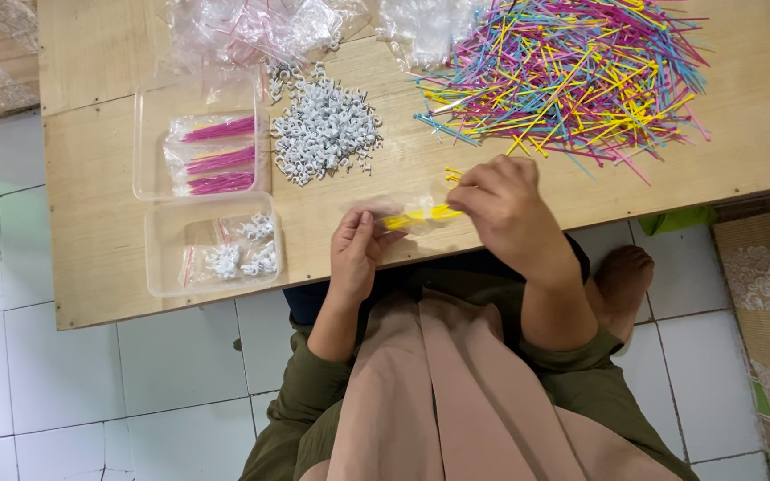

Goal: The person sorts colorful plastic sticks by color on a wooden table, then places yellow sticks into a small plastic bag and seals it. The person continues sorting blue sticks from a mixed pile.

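My left hand (356, 252) pinches the end of a small clear plastic bag (410, 216) near the table's front edge. A bundle of yellow sticks (422, 216) lies partly inside that bag, and my right hand (503, 212) grips the bundle's other end. A few loose yellow sticks (452, 174) lie just above my right hand. Beyond them is a big pile of thin coloured sticks (572, 76) in pink, yellow, blue and green. A heap of small white rings (324, 132) sits left of the pile.
Two clear trays stand at the left: the upper tray (148, 134) holds bagged pink sticks, the lower tray (164, 258) holds bagged white rings. Crumpled clear bags (251, 31) lie at the wooden table's (100, 232) back. White floor tiles and my bare foot (624, 278) show below.
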